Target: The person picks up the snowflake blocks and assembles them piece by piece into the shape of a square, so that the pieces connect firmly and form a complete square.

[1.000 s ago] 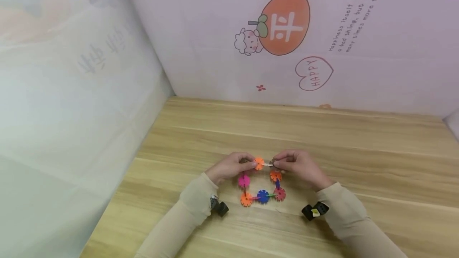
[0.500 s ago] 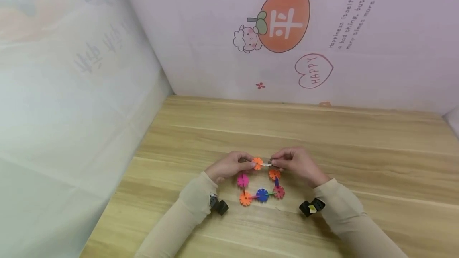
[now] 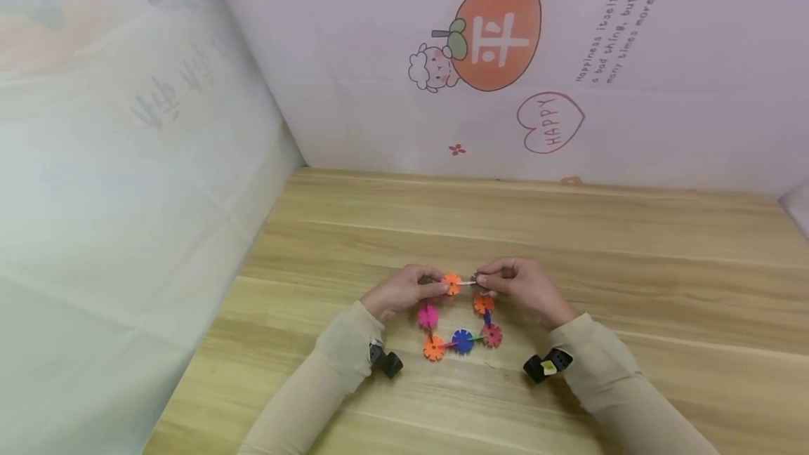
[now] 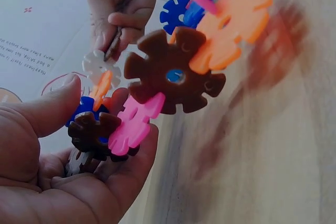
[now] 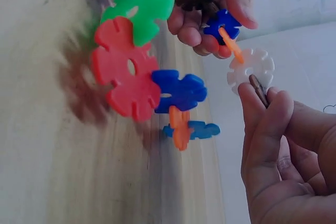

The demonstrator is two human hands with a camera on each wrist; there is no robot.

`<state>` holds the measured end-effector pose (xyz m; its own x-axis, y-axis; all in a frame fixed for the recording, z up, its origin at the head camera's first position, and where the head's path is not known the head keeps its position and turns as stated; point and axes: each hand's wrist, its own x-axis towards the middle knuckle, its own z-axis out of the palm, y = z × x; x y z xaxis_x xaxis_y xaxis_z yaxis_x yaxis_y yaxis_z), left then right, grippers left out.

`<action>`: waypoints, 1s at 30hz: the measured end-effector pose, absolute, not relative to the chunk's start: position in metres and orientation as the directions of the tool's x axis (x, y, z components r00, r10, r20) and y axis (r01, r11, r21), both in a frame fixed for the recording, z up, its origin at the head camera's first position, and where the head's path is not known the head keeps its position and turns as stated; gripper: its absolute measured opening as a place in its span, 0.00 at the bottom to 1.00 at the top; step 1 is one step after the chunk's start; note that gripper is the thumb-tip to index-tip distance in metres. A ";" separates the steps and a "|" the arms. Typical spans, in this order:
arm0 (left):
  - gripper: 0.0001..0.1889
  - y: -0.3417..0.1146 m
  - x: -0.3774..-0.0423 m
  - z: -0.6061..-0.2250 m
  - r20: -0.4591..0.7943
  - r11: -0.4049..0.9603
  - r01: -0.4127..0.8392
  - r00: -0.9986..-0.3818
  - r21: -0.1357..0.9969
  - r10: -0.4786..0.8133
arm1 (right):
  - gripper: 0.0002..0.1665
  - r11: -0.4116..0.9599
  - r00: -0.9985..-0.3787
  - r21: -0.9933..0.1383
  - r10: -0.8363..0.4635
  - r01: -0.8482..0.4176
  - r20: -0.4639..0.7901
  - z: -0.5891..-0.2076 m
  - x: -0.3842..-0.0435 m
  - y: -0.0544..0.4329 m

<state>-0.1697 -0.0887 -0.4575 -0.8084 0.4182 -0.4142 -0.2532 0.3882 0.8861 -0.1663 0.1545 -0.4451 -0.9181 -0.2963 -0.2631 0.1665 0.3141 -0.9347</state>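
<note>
A chain of notched plastic snowflake discs is bent into a near-square loop between my hands. My left hand [image 3: 404,291] holds its far left part, thumb and fingers round a dark brown disc [image 4: 94,129] and a blue disc beside it. An orange disc [image 4: 101,89] links that part to a white disc [image 5: 251,70]. My right hand [image 3: 529,290] pinches a brown disc [image 5: 258,91], seen edge-on, against the white one. Below the right fingers the chain's other stretch hangs, with a red disc [image 5: 126,69], an orange disc [image 5: 179,128] and a blue end disc [image 5: 206,130].
The wooden table [image 3: 354,223] lies under the chain, whose shadow falls on it. Behind stands a printed pale cloth wall [image 3: 379,118], with another pale sheet [image 3: 158,195] along the left side. A black wrist camera [image 3: 385,360] sits on the left cuff.
The head view has shifted slightly. Both hands keep their hold on the chain in nearly the same place, with only small movements of the fingers and discs.
</note>
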 end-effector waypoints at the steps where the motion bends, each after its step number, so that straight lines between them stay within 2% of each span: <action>1: 0.11 -0.089 -0.170 -0.458 -0.415 0.387 -0.255 -0.807 0.886 0.419 | 0.18 0.315 -0.917 -0.935 -0.300 0.165 -0.263 -0.445 -0.166 0.155; 7: 0.11 -0.089 -0.168 -0.456 -0.419 0.388 -0.256 -0.802 0.885 0.426 | 0.17 0.339 -0.911 -0.929 -0.318 0.149 -0.262 -0.446 -0.165 0.158; 19: 0.12 -0.090 -0.170 -0.454 -0.405 0.387 -0.238 -0.803 0.891 0.437 | 0.28 0.321 -0.901 -0.938 -0.354 0.134 -0.250 -0.446 -0.160 0.168; 22: 0.13 -0.091 -0.169 -0.454 -0.413 0.399 -0.242 -0.804 0.884 0.427 | 0.27 0.378 -0.918 -0.922 -0.330 0.082 -0.217 -0.449 -0.161 0.174; 25: 0.13 -0.092 -0.169 -0.453 -0.417 0.402 -0.247 -0.806 0.882 0.420 | 0.22 0.447 -0.932 -0.894 -0.312 0.027 -0.184 -0.453 -0.163 0.181; 27: 0.14 -0.093 -0.169 -0.452 -0.415 0.390 -0.252 -0.808 0.886 0.419 | 0.22 0.500 -0.925 -0.865 -0.342 -0.031 -0.164 -0.454 -0.164 0.184; 30: 0.14 -0.094 -0.169 -0.453 -0.406 0.380 -0.249 -0.811 0.891 0.420 | 0.27 0.564 -0.891 -0.822 -0.410 -0.078 -0.197 -0.457 -0.166 0.185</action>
<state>-0.1689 -0.0937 -0.4526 -0.8115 0.4200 -0.4063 -0.2493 0.3802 0.8907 -0.1658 0.1852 -0.4569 -0.8909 -0.4096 -0.1965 -0.0779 0.5639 -0.8221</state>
